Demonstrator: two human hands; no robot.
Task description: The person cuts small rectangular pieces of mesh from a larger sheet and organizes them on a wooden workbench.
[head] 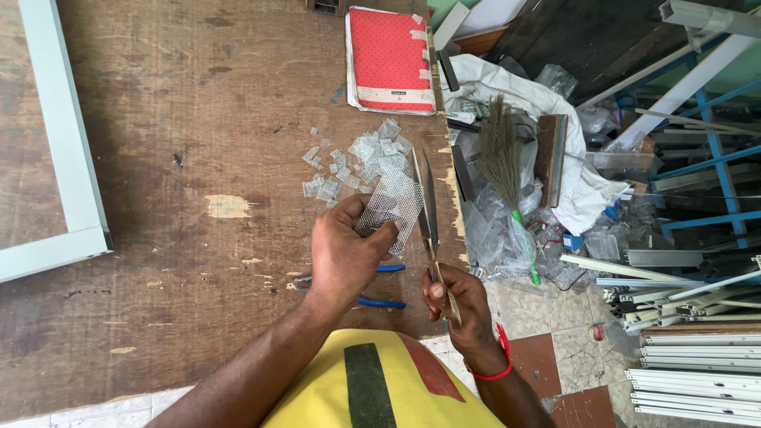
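Mesh piece (388, 208): grey, translucent, roughly rectangular, held tilted above the table's right edge; scissors (429, 214): long metal blades slightly parted, pointing away, just right of the mesh.

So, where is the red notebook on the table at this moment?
In the head view, the red notebook lies at the far right edge of the wooden table, beyond the pile of mesh scraps and both hands.

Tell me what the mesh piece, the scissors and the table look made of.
Mesh piece: thin grey netting, probably wire or fibreglass; see-through grid.
Scissors: metal; long dull grey blades, yellowish handles.
Table: bare wood, worn brown board with chipped patches.
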